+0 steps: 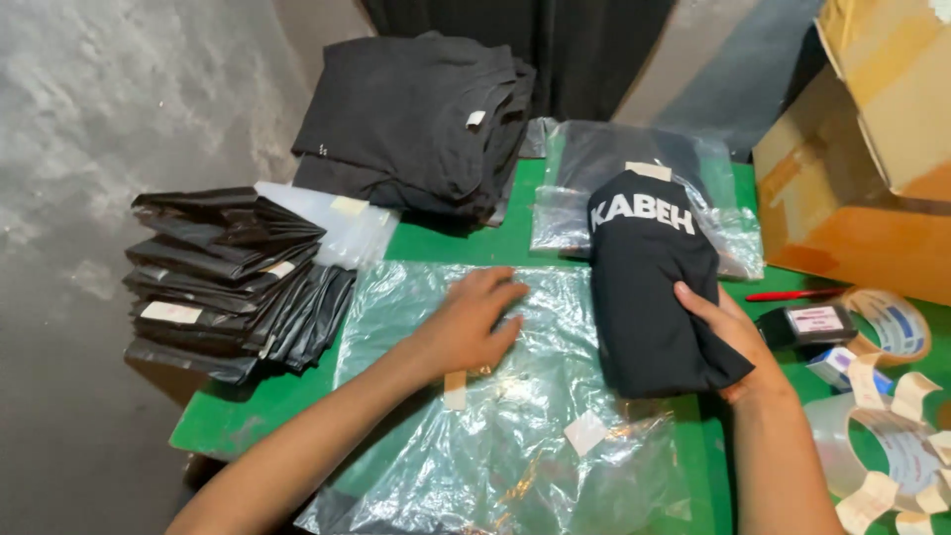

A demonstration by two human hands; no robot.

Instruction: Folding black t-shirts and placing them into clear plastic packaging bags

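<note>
Black folded shirt gripped by right hand; left hand flat on plastic bag.

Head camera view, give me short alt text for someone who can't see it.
A person's right hand grips a folded black shirt with white lettering while the left hand presses flat on a clear plastic bag on a green table. Stacks of packed black bags, folded dark shirts and tape rolls surround them.
</note>
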